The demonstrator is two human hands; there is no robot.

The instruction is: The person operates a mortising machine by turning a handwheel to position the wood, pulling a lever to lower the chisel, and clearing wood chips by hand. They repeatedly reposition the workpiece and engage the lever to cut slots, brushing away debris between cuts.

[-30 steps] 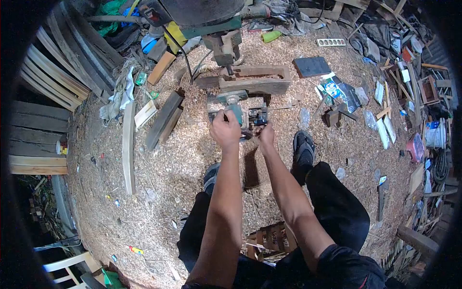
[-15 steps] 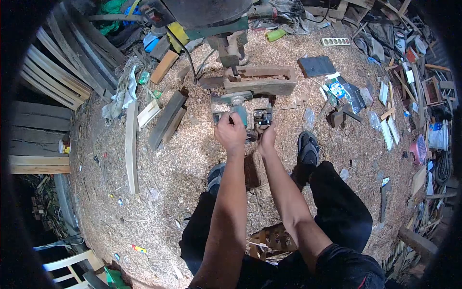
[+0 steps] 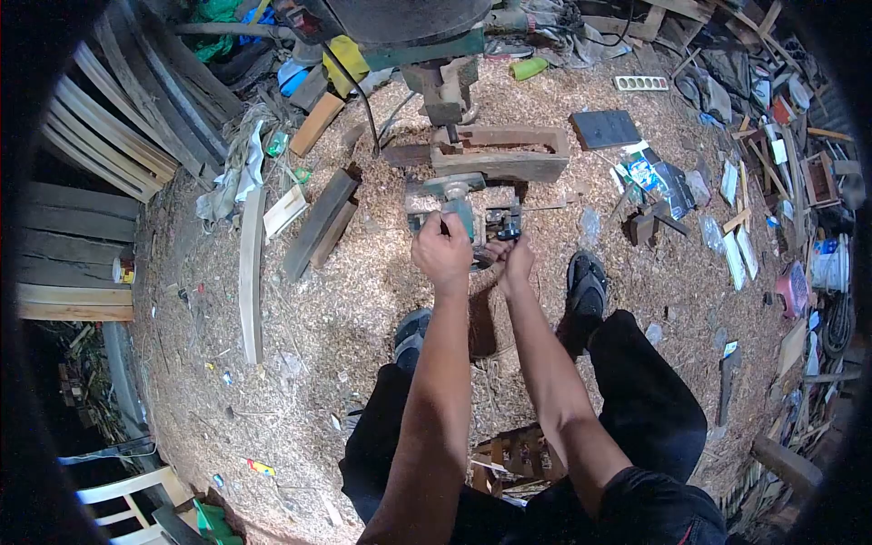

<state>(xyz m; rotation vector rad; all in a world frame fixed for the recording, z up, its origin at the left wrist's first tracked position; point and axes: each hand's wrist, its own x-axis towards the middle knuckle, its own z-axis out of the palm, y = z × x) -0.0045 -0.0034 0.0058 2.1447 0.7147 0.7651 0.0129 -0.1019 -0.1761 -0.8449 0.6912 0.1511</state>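
A teal and grey metal machine part [image 3: 460, 211] sits low in front of me, with a pale rounded plate at its far side. My left hand [image 3: 441, 252] is closed on its near teal end, the thumb and forefinger bent together. Close by on the right, my right hand [image 3: 517, 261] has its fingers curled just under a black fitting [image 3: 503, 223] of that part. What these fingers hold is hidden. Right behind the part lies a wooden block with a long hollow [image 3: 500, 165]. Above it hangs a metal machine head [image 3: 445, 94].
Wood shavings cover the floor [image 3: 327, 363]. Dark wood beams [image 3: 320, 222] and a curved board [image 3: 251, 282] lie on the left. A black flat box [image 3: 605, 129] and a power strip [image 3: 641, 83] are at the back right. My feet stand either side of my forearms.
The view has shifted slightly, so everything sits a little further right. My right hand has moved a little down from the black fitting, its fingers now reaching left; my left hand keeps its hold.
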